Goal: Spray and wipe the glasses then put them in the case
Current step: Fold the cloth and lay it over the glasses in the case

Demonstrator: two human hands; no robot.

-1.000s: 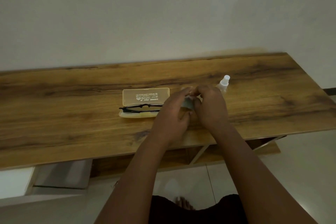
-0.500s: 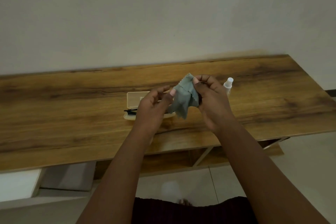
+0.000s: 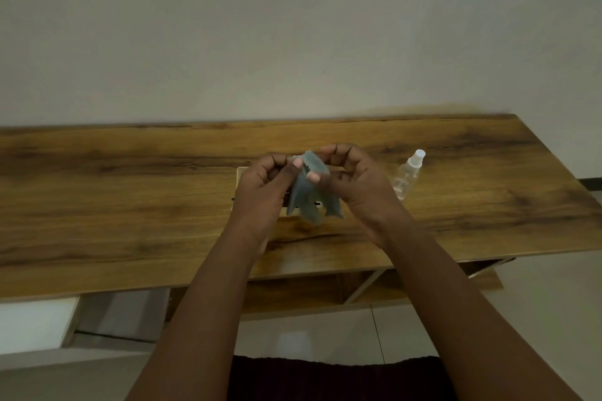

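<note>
A grey-blue cleaning cloth [image 3: 309,202] hangs above the table, pinched at its top by my left hand [image 3: 260,195] and my right hand [image 3: 355,185]. Behind the hands lies the open translucent yellow case [image 3: 240,172], of which only the left edge shows. The black glasses are almost wholly hidden; a sliver shows at the case's left end. A clear spray bottle [image 3: 408,174] with a white cap stands just right of my right hand.
The long wooden table [image 3: 130,205] runs along a plain wall. Its front edge crosses below my forearms, with a lower shelf [image 3: 325,293] under it. A white box [image 3: 32,325] sits on the floor at the lower left.
Both hands lifted the cloth off the table and hold it up in front of the case. The glasses and case became covered by my hands, and the view shifted slightly.
</note>
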